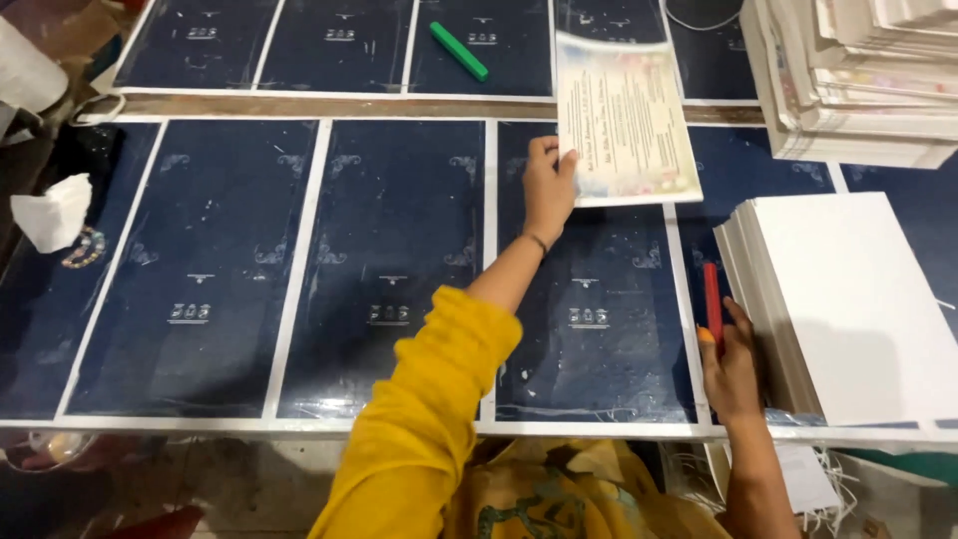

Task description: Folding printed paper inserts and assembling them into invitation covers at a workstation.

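The left hand [548,190] reaches forward over the table and pinches the lower left corner of a printed card [625,120] with a floral border; the card lies flat on the dark blue sheets [394,260], extending up and to the right of the hand. The right hand [731,369] is closed around a red stick [712,296], held upright against the left edge of a stack of white boards [848,299]. A green stick [458,50] lies well apart on the far sheets.
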